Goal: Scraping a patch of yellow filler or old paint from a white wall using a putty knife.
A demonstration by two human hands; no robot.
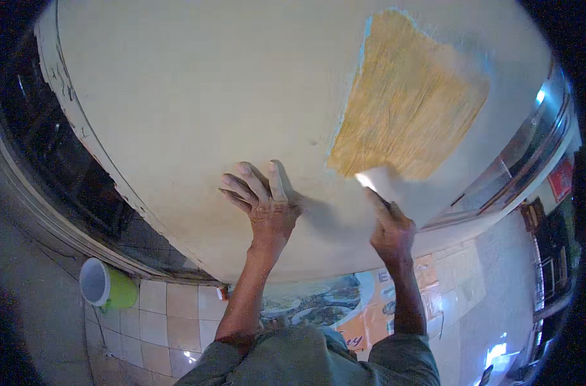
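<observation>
A large pale panel (196, 96) fills the view in front of me. On its right part is a yellow-brown streaked patch (412, 96) with ragged light-blue edges, where a bare-looking surface shows. My left hand (266, 199) rests against the panel, fingers spread, holding nothing. My right hand (393, 225) grips a scraper (378, 181) with a wide, whitish blade, smeared by motion. The blade lies at the patch's lower edge. Fingers cover most of its handle.
A green bucket (119, 286) with a pale inside stands on the tiled floor (180, 321) at lower left. A printed sheet (318, 301) lies below the panel, near my body. Dark openings flank the panel on both sides. A red object (561, 179) is at far right.
</observation>
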